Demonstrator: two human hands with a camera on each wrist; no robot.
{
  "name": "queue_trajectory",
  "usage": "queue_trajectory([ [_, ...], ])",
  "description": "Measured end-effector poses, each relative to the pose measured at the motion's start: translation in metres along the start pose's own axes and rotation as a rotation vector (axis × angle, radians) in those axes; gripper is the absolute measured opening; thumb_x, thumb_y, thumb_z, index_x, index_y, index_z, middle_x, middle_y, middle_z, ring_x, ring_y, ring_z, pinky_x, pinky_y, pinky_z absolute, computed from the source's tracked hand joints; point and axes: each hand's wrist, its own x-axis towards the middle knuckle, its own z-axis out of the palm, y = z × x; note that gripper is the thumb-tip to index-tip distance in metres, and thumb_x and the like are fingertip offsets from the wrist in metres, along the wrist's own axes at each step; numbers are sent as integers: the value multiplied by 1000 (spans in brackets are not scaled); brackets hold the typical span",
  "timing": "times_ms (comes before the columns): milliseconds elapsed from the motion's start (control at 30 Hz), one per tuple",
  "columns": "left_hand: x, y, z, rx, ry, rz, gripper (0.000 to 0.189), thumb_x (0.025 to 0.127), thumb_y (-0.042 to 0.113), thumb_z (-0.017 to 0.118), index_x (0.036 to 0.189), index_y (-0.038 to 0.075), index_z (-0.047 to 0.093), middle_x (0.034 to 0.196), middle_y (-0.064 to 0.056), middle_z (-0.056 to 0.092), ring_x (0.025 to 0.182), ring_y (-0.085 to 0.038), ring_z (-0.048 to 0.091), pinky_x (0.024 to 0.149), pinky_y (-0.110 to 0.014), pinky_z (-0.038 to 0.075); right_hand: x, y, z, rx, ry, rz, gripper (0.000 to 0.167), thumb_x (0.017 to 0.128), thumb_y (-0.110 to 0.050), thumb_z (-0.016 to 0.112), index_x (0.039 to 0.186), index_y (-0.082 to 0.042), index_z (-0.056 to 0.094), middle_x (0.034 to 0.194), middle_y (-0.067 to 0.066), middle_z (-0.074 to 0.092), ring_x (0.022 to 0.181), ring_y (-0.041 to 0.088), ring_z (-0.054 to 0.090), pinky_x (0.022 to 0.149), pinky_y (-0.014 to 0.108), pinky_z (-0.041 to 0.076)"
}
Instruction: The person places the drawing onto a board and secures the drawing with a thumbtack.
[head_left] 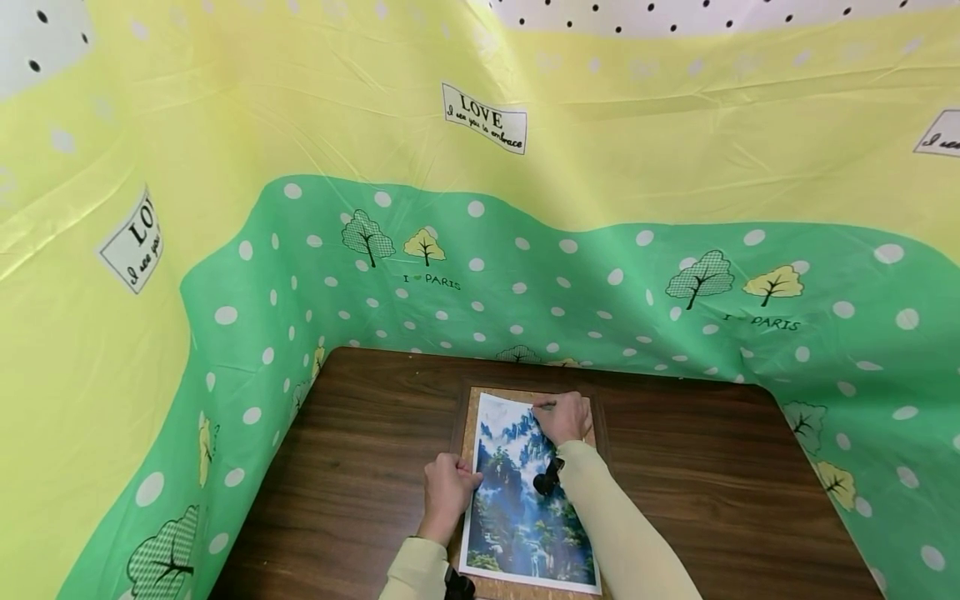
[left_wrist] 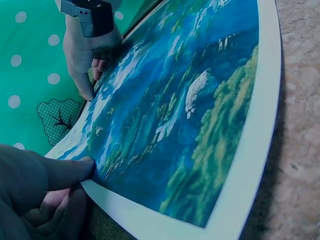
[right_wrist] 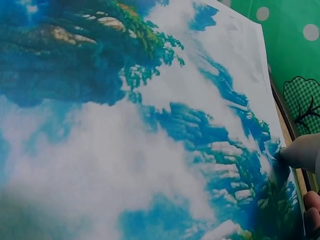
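A glossy landscape print with a white border, showing blue mountains and waterfalls, lies over a cork board. My left hand pinches the print's left edge; in the left wrist view the thumb is on top and curled fingers are beneath. That edge bows up off the cork there. At the far edge, my right hand pinches the print, its thumb on the picture's margin and the other fingers curled below. Most of the right hand lies outside the right wrist view.
The board sits on a dark wooden table. A green and yellow patterned curtain hangs around the table's back and sides. Black wrist cameras are strapped on both arms.
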Motion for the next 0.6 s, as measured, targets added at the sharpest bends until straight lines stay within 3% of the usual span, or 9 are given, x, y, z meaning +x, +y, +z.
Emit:
queue_trajectory([
  [233, 0, 0, 0, 11, 0, 5, 39, 76, 10, 95, 61, 14, 59, 53, 8, 50, 53, -11, 48, 57, -31, 44, 1, -1, 1, 1, 0, 16, 8, 91, -19, 81, 94, -13, 85, 124, 16, 67, 118, 42, 51, 102, 65, 30],
  [600, -1, 1, 0, 10, 7, 7, 39, 76, 10, 95, 60, 13, 59, 53, 8, 48, 53, -11, 47, 57, -31, 44, 3, -1, 0, 33, -29, 54, 8, 91, -19, 78, 92, -14, 84, 125, 16, 62, 117, 43, 46, 99, 63, 29],
])
